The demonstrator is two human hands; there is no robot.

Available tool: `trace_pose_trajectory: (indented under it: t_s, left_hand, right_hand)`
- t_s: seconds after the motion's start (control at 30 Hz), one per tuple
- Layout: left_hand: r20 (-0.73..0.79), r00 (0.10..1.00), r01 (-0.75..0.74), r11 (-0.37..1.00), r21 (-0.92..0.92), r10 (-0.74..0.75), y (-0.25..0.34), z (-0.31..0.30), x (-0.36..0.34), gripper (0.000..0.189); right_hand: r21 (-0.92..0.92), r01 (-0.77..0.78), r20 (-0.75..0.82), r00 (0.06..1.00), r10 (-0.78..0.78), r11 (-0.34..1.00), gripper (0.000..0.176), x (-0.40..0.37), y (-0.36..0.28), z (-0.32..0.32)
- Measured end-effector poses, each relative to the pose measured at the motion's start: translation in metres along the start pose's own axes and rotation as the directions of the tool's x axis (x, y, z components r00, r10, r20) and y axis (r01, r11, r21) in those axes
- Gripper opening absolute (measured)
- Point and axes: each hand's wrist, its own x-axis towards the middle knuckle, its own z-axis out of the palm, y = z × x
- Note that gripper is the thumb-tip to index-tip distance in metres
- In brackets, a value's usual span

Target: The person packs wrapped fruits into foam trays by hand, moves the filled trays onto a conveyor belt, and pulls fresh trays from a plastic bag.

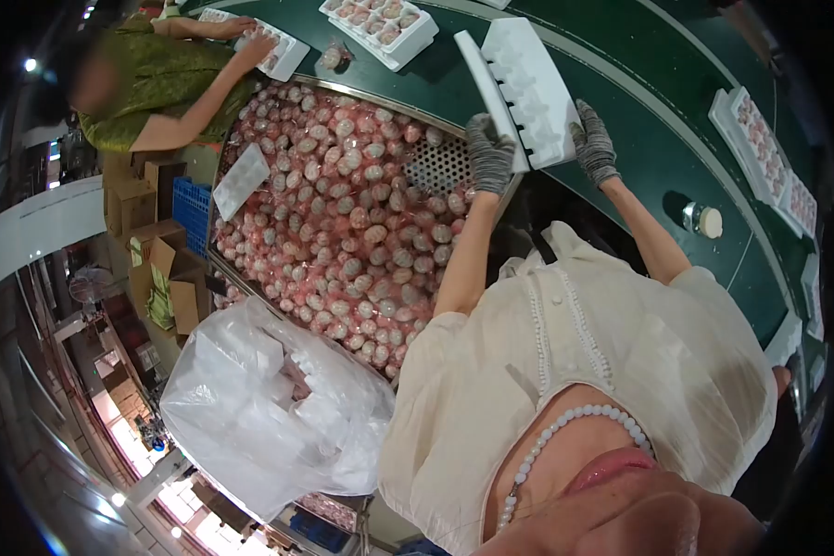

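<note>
A white foam tray box (531, 93) is tilted over the green work surface, its lid (487, 97) folded up on the left. Molded hollows show inside it, with nothing in them. My left hand (489, 155), in a grey striped glove, grips the near left edge at the lid. On the right side, my right hand (594, 144), gloved alike, holds the box's near right edge with its fingers partly behind the foam. Just left of my left hand lies a large bin of egg-shaped, plastic-wrapped pieces (343, 222) with pink in the wrapping.
Filled foam trays (380, 28) stand on the green surface, more (760, 153) at the right. A jar (704, 221) is near my right arm. A co-worker's hands (250, 42) work on another tray. A plastic bag of white foam (269, 398) sits beside the bin.
</note>
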Motion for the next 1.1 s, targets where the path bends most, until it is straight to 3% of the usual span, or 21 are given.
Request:
trace_pose_trajectory:
  t_s: [0.03,0.07,0.1,0.17,0.2,0.27,0.33,0.37,0.4,0.43,0.47,0.53,0.6,0.63,0.7,0.73,0.83,0.9,0.97,1.0,1.1]
  left_hand:
    - [0.028,0.998,0.052,0.998,-0.032,-0.052,-0.026,-0.007,0.007,0.038]
    - [0.006,0.983,-0.177,0.940,0.293,0.184,0.019,-0.025,0.004,0.038]
    - [0.019,0.994,-0.107,0.938,0.331,0.107,0.025,-0.038,0.002,0.042]
    - [0.052,0.971,0.236,0.966,-0.102,-0.232,-0.039,-0.055,0.005,0.049]
    - [0.040,0.968,0.251,0.963,-0.095,-0.248,-0.036,-0.053,0.002,0.049]
    - [-0.071,0.997,0.062,0.928,0.367,-0.039,-0.033,-0.042,-0.001,0.056]
    - [-0.106,0.989,0.139,0.890,0.435,-0.103,-0.055,-0.030,0.001,0.062]
    - [-0.127,0.979,0.202,0.846,0.493,-0.160,-0.064,-0.027,0.000,0.069]
    - [-0.077,0.959,0.280,0.864,0.418,-0.273,-0.054,-0.033,0.002,0.075]
    - [-0.089,0.955,0.294,0.863,0.412,-0.283,-0.057,-0.034,0.001,0.075]
    - [-0.077,0.965,0.261,0.874,0.411,-0.252,-0.056,-0.037,-0.003,0.074]
    - [-0.076,0.972,0.232,0.882,0.409,-0.221,-0.063,-0.040,-0.010,0.074]
    - [-0.083,0.924,0.377,0.850,0.368,-0.374,-0.064,-0.035,-0.016,0.074]
    - [-0.085,0.922,0.382,0.850,0.362,-0.378,-0.065,-0.033,-0.016,0.074]
    - [-0.117,0.972,0.232,0.892,0.389,-0.202,-0.071,-0.029,-0.014,0.074]
    - [-0.108,0.961,0.276,0.901,0.335,-0.254,-0.081,-0.027,-0.012,0.073]
    - [-0.101,0.950,0.313,0.905,0.288,-0.297,-0.087,-0.015,-0.008,0.071]
    - [-0.144,0.958,0.283,0.905,0.317,-0.249,-0.077,-0.002,-0.016,0.066]
    - [-0.236,0.905,0.424,0.805,0.415,-0.355,-0.076,0.017,-0.024,0.057]
    - [-0.255,0.911,0.390,0.875,0.285,-0.323,-0.088,0.025,-0.028,0.046]
    - [-0.223,0.893,0.430,0.888,0.165,-0.391,-0.107,0.031,-0.042,0.041]
  right_hand:
    - [-0.135,0.040,-0.015,0.999,-0.043,0.990,0.040,0.008,0.005,-0.002]
    - [-0.120,0.030,0.000,1.000,-0.030,0.992,0.042,0.014,0.025,-0.002]
    - [-0.114,0.028,0.005,1.000,-0.028,0.993,0.042,0.019,0.026,-0.005]
    - [0.055,-0.223,0.218,0.954,0.206,0.973,0.050,0.031,0.025,-0.015]
    - [-0.071,-0.274,0.239,0.929,0.283,0.959,0.066,0.036,0.018,-0.016]
    - [-0.133,-0.315,0.275,0.899,0.340,0.940,0.072,0.043,-0.005,-0.009]
    - [-0.143,-0.354,0.336,0.861,0.381,0.924,0.085,0.051,0.003,0.007]
    - [-0.151,-0.346,0.348,0.858,0.378,0.926,0.085,0.052,0.010,0.010]
    - [-0.184,-0.233,0.260,0.925,0.276,0.955,0.084,0.055,0.018,0.015]
    - [-0.228,-0.120,0.179,0.970,0.163,0.966,0.082,0.057,0.027,0.018]
    - [-0.013,-0.322,0.275,0.909,0.313,0.947,0.080,0.061,0.071,0.028]
    - [-0.074,-0.353,0.283,0.889,0.360,0.932,0.079,0.061,0.068,0.022]
    - [-0.067,-0.454,0.297,0.841,0.452,0.889,0.066,0.067,0.074,0.026]
    - [-0.074,-0.450,0.299,0.841,0.450,0.890,0.066,0.073,0.083,0.029]
    - [-0.263,-0.288,0.292,0.886,0.361,0.921,0.046,0.086,0.072,0.017]
    - [-0.377,-0.245,0.249,0.902,0.352,0.893,0.033,0.095,0.062,0.011]
    - [-0.359,-0.108,0.196,0.962,0.188,0.927,0.033,0.098,-0.012,-0.013]
    - [-0.414,-0.071,0.304,0.929,0.212,0.907,0.032,0.089,-0.041,-0.007]
    - [-0.431,0.034,0.269,0.959,0.092,0.901,0.031,0.073,-0.050,0.018]
    - [-0.489,0.042,0.259,0.961,0.099,0.871,0.033,0.067,-0.052,0.029]
    - [-0.554,0.047,0.243,0.964,0.107,0.831,0.034,0.060,-0.056,0.047]
